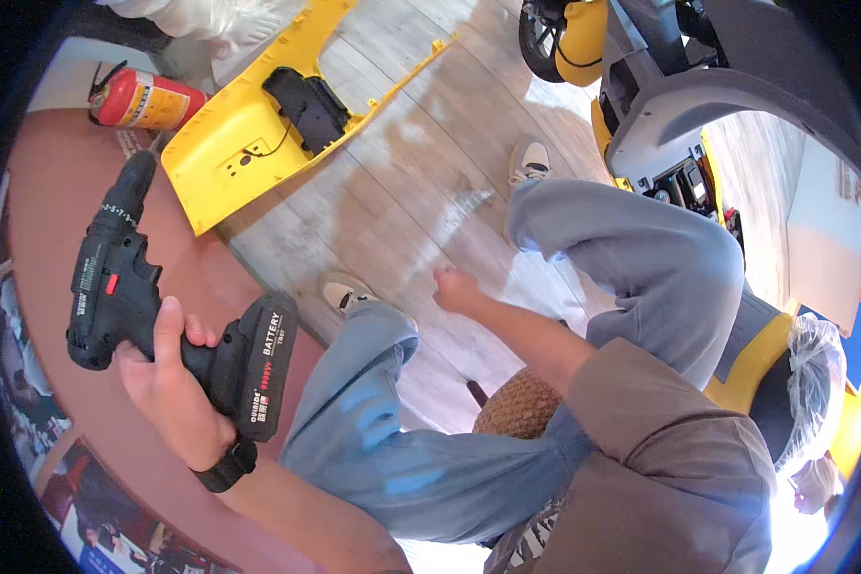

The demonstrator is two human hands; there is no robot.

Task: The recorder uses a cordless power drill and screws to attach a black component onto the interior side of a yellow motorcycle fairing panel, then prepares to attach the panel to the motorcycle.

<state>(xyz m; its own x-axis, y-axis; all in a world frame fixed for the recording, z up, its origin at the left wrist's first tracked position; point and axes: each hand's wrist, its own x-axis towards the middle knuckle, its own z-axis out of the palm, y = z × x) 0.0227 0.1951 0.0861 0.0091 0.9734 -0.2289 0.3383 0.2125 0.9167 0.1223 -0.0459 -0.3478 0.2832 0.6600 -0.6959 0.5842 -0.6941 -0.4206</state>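
My left hand, with a black watch on its wrist, is closed round the grip of a black cordless drill. The drill lies on its side in the view over the reddish-brown table. Its chuck points away from me, and its battery pack is on the right. In front of my legs, over the floor, my right hand is closed in a fist. Nothing shows sticking out of it, but the inside of the fingers is hidden.
A yellow plastic panel with a black insert rests beyond the table, near a red fire extinguisher. At the upper right stands a partly opened yellow and dark grey vehicle. A woven brown seat is beneath me.
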